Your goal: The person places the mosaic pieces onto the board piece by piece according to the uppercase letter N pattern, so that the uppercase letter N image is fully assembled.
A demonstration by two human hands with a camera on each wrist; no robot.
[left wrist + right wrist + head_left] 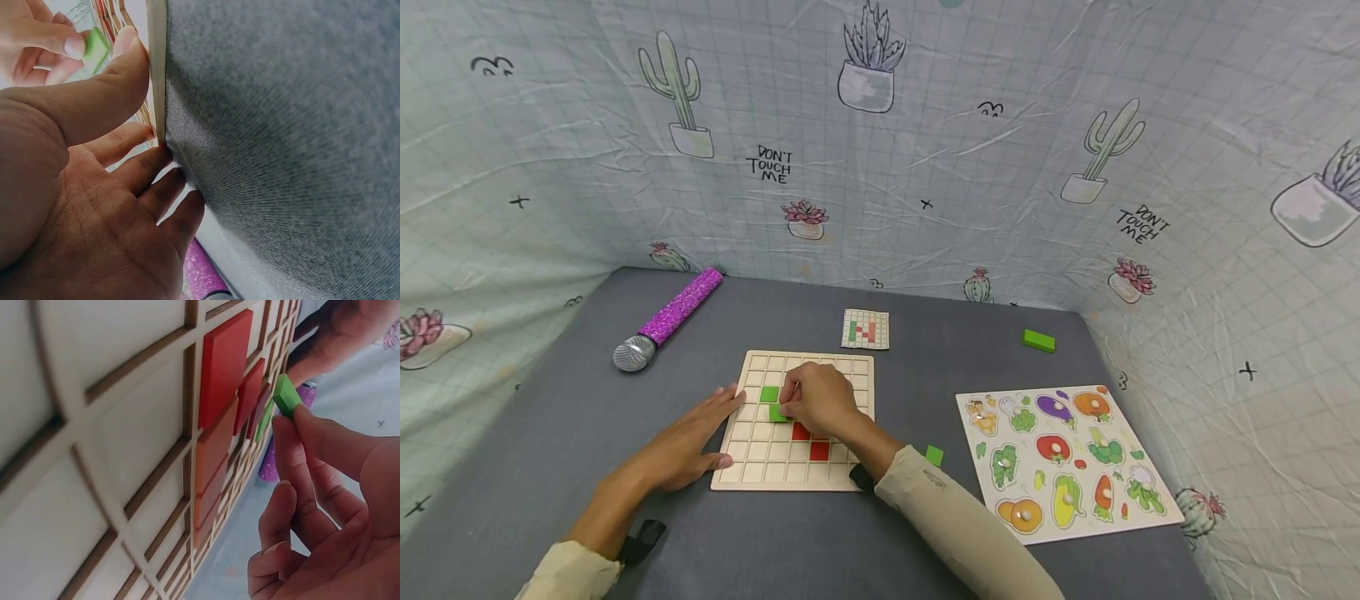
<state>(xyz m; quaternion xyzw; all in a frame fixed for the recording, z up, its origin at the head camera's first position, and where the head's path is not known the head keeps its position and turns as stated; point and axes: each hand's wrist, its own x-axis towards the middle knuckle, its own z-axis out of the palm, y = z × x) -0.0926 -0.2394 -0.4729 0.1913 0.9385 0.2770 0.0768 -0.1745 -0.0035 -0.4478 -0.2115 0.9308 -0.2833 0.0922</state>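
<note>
A pale wooden grid board lies on the grey table, bearing red tiles and a green tile. Over its middle, my right hand pinches another green tile between thumb and fingertips. In the right wrist view that tile stands above the grid at a tilt, and orange-red tiles sit in a row beside the red ones. My left hand lies along the board's left edge with fingers extended, its thumb at the rim.
A small card with a coloured grid pattern lies behind the board. A glittery purple microphone is at the back left. On the right are a vegetable puzzle board, a green block and a loose green tile. Patterned fabric encloses the table.
</note>
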